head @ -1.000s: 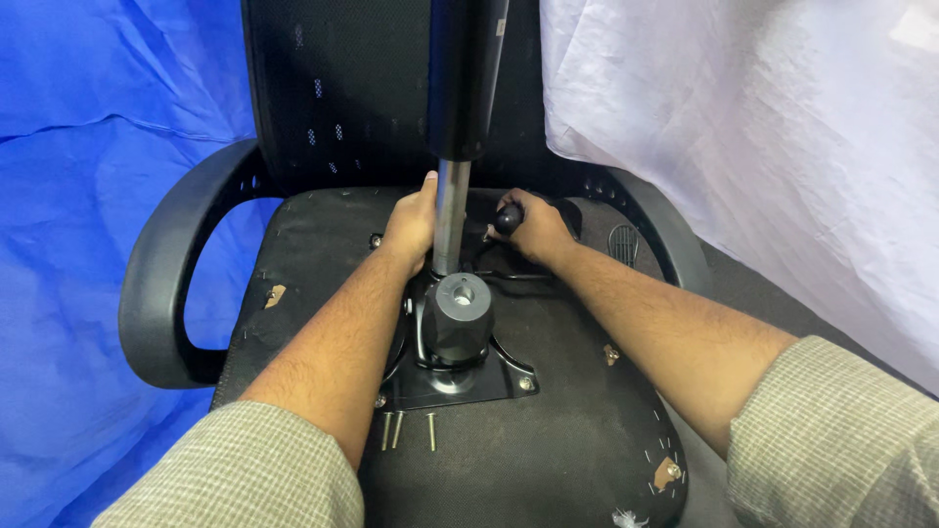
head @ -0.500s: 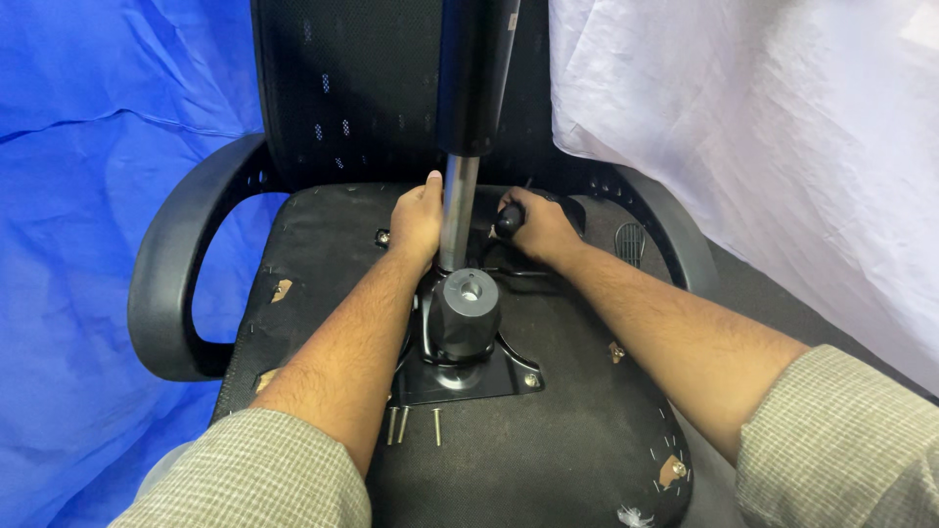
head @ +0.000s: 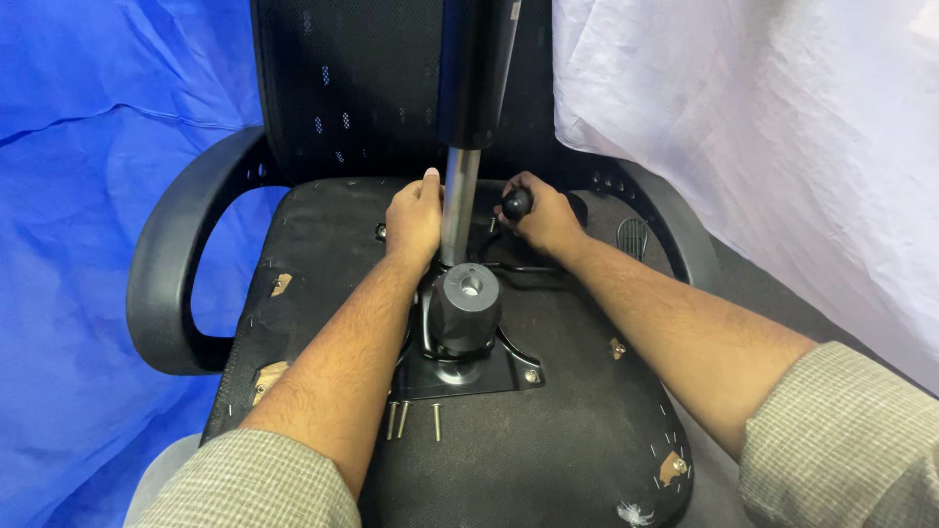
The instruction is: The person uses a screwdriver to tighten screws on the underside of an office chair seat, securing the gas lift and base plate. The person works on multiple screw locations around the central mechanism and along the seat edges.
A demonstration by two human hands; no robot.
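Fingers (head: 533,200) grip the black knob (head: 516,203), right of the metal rod (head: 458,205).

Both forearms are bare from the wrist to well up the arm, with dark hair along them. The sleeves are pushed back toward the elbows, one at the near left and one at the near right. Their cloth is a pale beige with a fine check, perhaps woven. The left hand (head: 415,221) and right hand (head: 544,219) wear no gloves.
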